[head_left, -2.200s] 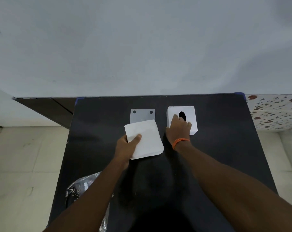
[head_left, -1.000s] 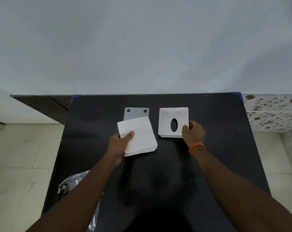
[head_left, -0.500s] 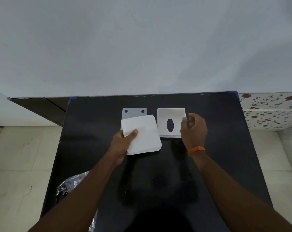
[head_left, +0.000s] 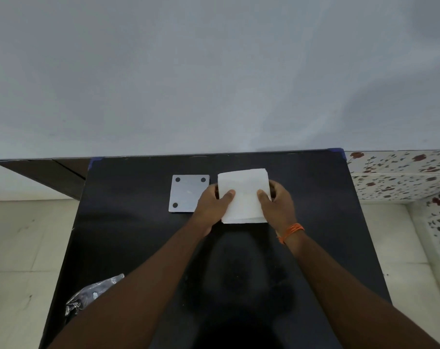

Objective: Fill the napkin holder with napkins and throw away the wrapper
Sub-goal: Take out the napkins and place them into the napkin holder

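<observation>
Left hand (head_left: 211, 204) and right hand (head_left: 277, 204) clamp the napkins (head_left: 244, 195), thumbs on top; plate (head_left: 187, 193) at their nine o'clock.

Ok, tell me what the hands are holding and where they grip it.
Both hands hold the stack of white napkins: left hand on its left edge, right hand on its right edge, thumbs on top.

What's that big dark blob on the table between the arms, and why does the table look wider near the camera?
Head view: the blob is a soft shadow on the glossy black table, probably cast by the person leaning over it; the wide-angle lens splays the table's edges; the napkin stack between the left hand and right hand is bright, almost washed out, though focus looks even.
</observation>
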